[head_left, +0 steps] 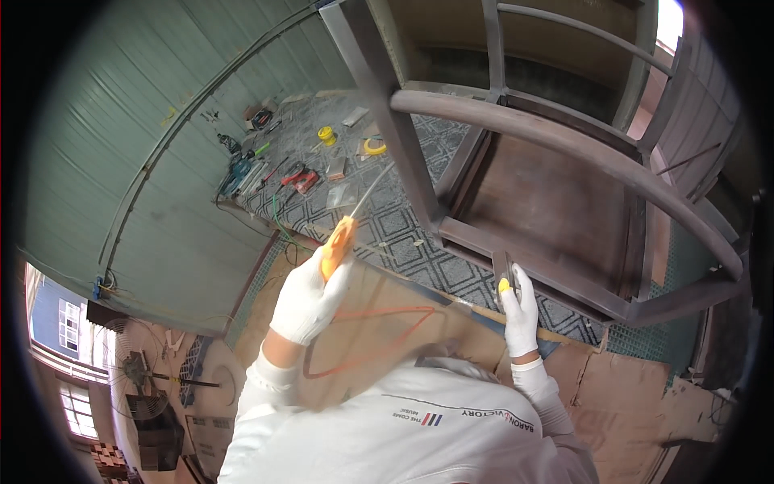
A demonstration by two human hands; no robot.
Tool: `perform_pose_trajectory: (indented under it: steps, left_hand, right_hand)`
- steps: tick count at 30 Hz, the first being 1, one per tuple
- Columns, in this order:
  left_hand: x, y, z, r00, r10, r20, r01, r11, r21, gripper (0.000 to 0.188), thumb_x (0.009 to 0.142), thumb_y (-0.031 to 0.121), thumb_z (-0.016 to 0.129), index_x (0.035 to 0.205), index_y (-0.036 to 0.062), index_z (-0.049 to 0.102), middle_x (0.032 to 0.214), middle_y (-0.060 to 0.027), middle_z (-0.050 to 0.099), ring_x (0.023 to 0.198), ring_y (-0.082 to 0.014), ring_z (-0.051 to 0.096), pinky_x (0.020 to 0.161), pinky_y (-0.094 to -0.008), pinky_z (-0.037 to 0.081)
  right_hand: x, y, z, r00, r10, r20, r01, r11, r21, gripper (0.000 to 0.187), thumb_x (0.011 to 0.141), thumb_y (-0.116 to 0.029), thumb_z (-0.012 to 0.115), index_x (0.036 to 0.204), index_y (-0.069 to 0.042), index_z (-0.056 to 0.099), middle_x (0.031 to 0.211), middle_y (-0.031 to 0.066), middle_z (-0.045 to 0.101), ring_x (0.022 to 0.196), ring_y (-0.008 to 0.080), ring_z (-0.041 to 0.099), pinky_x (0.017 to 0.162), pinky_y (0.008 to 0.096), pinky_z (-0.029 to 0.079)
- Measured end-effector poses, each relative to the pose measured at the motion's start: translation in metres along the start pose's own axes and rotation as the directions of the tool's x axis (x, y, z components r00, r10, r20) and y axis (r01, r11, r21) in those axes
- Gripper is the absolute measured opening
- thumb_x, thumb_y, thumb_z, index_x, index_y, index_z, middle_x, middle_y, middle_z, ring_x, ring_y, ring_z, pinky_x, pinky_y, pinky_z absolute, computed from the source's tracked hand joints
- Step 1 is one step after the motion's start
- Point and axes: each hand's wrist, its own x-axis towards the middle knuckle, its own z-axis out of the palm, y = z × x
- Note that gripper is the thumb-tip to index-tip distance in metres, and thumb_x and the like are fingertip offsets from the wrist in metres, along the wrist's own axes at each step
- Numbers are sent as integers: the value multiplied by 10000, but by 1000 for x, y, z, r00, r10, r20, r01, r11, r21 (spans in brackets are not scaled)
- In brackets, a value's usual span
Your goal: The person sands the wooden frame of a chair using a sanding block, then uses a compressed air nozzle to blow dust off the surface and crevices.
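My left hand, in a white knit glove, is wrapped round the orange handle of an air blow gun. Its long thin metal nozzle points up and away toward the far right. A reddish hose loops beneath that hand. My right hand, gloved too, grips a small dark block at the near lower rail of a dark wooden chair frame; a yellow patch shows by the thumb. Whether the block touches the rail I cannot tell. The chair, with a curved armrest and brown seat panel, stands at the right.
A patterned grey carpet covers the bench under the chair. Toward its far left lie a red power tool, a yellow tape roll, a yellow tub and other tools. Green sheeting hangs left; a fan stands lower left.
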Motion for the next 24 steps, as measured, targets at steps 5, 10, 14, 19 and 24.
perform_pose_trajectory:
  steps: [5, 10, 14, 19, 24]
  left_hand:
    - [-8, 2, -8, 990, -143, 23, 144, 979, -144, 188, 932, 200, 643, 982, 19, 642, 723, 3, 604, 641, -65, 529, 611, -247, 447]
    - [1, -22, -5, 961, -182, -210, 72, 893, -445, 218, 912, 181, 684, 1050, 16, 648, 819, 14, 652, 685, -34, 548, 588, -206, 433]
    - [36, -27, -2, 857, -183, -482, -95, 863, -496, 228, 889, 189, 717, 1038, 39, 632, 739, 13, 606, 571, -45, 521, 497, -208, 407]
    - [82, -15, 13, 920, -163, -356, -127, 735, -666, 239, 919, 170, 677, 1105, 32, 615, 709, -2, 617, 535, -51, 527, 452, -192, 379]
    - [137, -12, 40, 924, -69, -377, -185, 780, -598, 327, 898, 175, 689, 1167, 28, 573, 946, -30, 679, 674, -56, 586, 558, -221, 488]
  right_hand:
    - [9, -35, -2, 949, 161, 272, -281, 827, 488, 485, 1006, -333, 495, 1384, -28, 478, 1229, 136, 613, 1027, 230, 630, 778, 339, 519]
    - [22, -137, 33, 849, -195, 491, -191, 752, 631, 696, 1002, -587, 319, 1394, -29, 459, 1202, 181, 634, 984, 322, 654, 608, 354, 556]
    - [59, -222, 70, 830, -261, 492, -212, 669, 712, 604, 1024, -499, 394, 1375, -15, 477, 1254, 198, 612, 1041, 386, 655, 751, 450, 622]
    - [89, -273, 120, 893, -332, 305, 268, 935, 233, 556, 1017, -465, 423, 1345, -16, 448, 1117, 180, 636, 760, 290, 706, 531, 318, 607]
    - [105, -292, 139, 933, -188, 307, 158, 980, 118, 532, 938, -398, 628, 1190, 31, 440, 985, 233, 630, 811, 312, 708, 600, 338, 586]
